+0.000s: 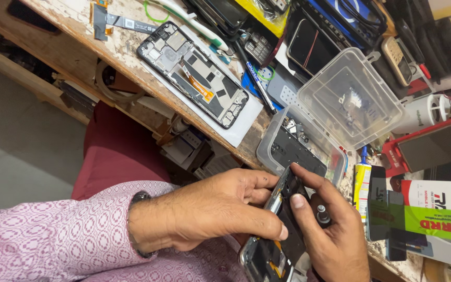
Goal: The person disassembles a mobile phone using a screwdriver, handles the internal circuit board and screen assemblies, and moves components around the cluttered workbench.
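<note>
i see left hand (210, 211) pinching the opened phone (277, 235) near me; right hand (335, 235) grips it too, clear parts box (309, 141) just beyond.

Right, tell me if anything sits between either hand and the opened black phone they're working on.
Nothing visible does: the left hand and the right hand both grip the opened black phone directly.

Worn, scratched wooden workbench (74, 39) above and left of the hands, paint-flecked top, lower shelf (11, 65) beneath its edge. Plain grey floor (6, 156) far left. Even, soft light, no hard shadows.
</note>
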